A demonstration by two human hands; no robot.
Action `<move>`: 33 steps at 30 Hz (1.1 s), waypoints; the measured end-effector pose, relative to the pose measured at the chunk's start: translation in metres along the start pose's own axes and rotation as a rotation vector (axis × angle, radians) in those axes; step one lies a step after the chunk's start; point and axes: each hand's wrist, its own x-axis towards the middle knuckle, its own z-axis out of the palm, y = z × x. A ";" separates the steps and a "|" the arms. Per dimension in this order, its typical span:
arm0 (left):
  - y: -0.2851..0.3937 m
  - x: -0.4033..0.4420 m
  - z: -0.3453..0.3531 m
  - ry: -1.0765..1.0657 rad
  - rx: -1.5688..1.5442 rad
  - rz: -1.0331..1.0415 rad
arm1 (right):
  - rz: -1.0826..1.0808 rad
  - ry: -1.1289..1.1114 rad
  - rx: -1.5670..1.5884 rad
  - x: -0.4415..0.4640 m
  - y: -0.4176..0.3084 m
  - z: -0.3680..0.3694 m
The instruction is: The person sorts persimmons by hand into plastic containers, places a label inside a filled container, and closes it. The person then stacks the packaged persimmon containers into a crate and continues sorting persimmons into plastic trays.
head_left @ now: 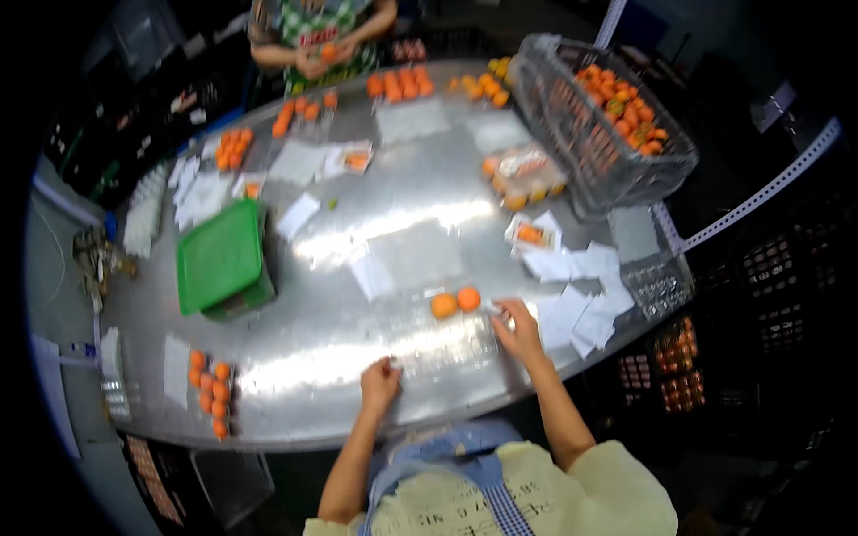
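Between my hands a clear plastic tray [447,347] lies on the metal table, with an orange fruit [468,298] and a yellower fruit [443,305] at its far edge. My left hand [382,380] is closed at the tray's left side; what its fingers hold, if anything, is too small to tell. At the tray's right end is my right hand [517,329], thumb and fingers apart, close to the orange fruit but not round it. Beyond the fruits lies a pale sheet [416,257]. White papers [581,314] are spread to the right of my right hand.
A green-lidded box [220,256] stands at left, with a packed fruit tray [211,393] nearer me. A large crate [572,134] of orange fruits stands at back right beside a filled pack [525,175]. Across the table, a person in a green checked apron [320,40] holds a fruit.
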 end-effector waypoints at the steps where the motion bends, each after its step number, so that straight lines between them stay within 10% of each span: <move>1: 0.006 0.003 0.008 -0.015 0.007 0.019 | 0.027 0.035 0.010 -0.005 0.002 -0.011; 14: 0.029 0.023 0.048 -0.161 0.141 0.199 | 0.218 0.444 -0.115 -0.120 -0.005 -0.106; 20: 0.015 0.007 0.047 -0.184 -0.552 0.012 | 0.346 0.345 -0.286 -0.197 0.016 -0.115; 33: -0.007 -0.089 0.060 -0.009 -0.106 0.293 | 0.404 0.397 -0.287 -0.227 0.046 -0.235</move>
